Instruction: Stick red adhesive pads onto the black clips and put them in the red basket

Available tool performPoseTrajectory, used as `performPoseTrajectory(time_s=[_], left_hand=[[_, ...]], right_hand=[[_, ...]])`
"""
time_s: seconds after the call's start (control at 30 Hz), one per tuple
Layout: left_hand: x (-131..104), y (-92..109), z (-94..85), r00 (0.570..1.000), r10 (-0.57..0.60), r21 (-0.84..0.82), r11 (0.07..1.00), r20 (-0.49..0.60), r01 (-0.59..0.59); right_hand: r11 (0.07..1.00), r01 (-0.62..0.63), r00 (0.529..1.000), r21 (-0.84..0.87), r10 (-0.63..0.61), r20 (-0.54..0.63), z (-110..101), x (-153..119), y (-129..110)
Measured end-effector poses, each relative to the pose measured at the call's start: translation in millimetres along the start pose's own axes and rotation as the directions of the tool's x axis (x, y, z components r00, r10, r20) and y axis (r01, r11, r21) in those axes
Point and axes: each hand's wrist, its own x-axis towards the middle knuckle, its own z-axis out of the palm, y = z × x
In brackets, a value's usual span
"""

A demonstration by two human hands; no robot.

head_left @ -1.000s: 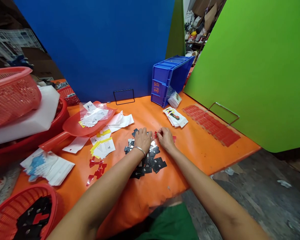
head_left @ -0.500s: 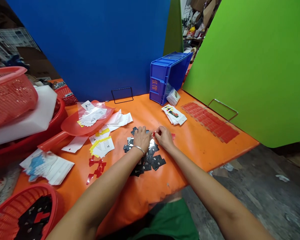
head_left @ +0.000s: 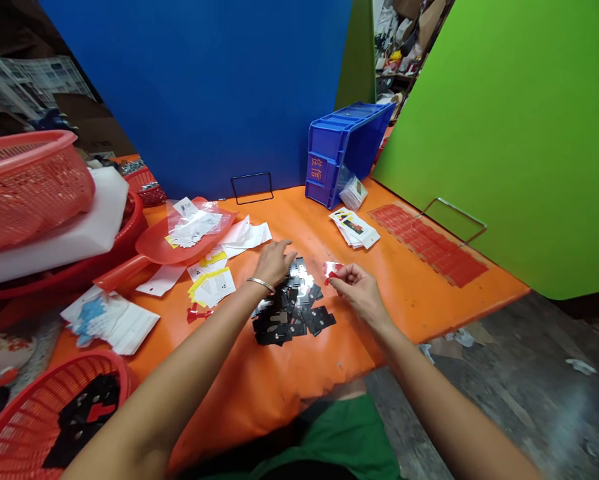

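On the orange table (head_left: 414, 293), head view: right hand (head_left: 356, 287) pinches a small red piece (head_left: 332, 272) just right of the black pieces (head_left: 297, 311); left hand (head_left: 272, 264) is over their far-left edge, can't tell if gripping. Step reads as handling 1 red piece; next move calls for a steady fingertip pinch.

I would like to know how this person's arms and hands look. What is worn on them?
The left hand has a thin, silver-coloured bracelet at the wrist. The right hand shows no bracelet. Neither wears a glove, and no sleeve is visible.
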Motion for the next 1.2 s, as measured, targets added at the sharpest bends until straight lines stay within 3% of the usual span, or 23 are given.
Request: performPoseTrajectory(time_s=[0.1,0.17,0.33,0.47,0.63,0.73,0.87,1.0,1.1,1.2], left_hand=[[-23,-20,-26.6,0.996,-0.039,-0.075,0.996,0.078,0.045],[-45,-30,-34.2,0.983,-0.069,-0.096,0.992,0.171,0.086],[-87,-37,-19.5,0.960,-0.081,-0.060,0.993,0.266,0.100],[-94,-36,-4.9,0.964,-0.116,-0.084,0.987,0.237,0.140],[-109,-35,-8.8,0.974,-0.143,-0.132,0.977,0.176,0.167],[-137,-40,-18.3,0.989,-0.110,-0.201,0.971,0.096,0.127],[-183,-62,-28.2,0.984,-0.067,-0.244,0.964,0.163,0.106],[-219,-77,-26.1,0.981,-0.192,-0.210,0.958,0.033,0.194],[-232,-69,-17.0,0.959,-0.283,-0.203,0.941,-0.028,0.272],[-230,-53,-7.4,0.964,-0.263,-0.198,0.948,-0.045,0.250]], right_hand=[[0.997,-0.072,0.995,0.022,0.070,0.070,-1,-25,4],[0.990,-0.138,0.985,0.037,0.133,0.109,1,-42,7],[0.971,-0.227,0.964,0.073,0.214,0.161,15,-71,8],[0.973,-0.221,0.960,0.064,0.205,0.189,26,-80,7],[0.980,-0.193,0.957,0.051,0.176,0.230,34,-86,5],[0.978,-0.202,0.953,0.048,0.185,0.239,37,-91,7],[0.971,-0.233,0.942,0.056,0.211,0.261,41,-98,10],[0.969,-0.241,0.933,0.057,0.215,0.288,47,-105,12],[0.970,-0.232,0.930,0.070,0.200,0.308,54,-109,13],[0.969,-0.239,0.925,0.070,0.205,0.320,60,-113,12]])
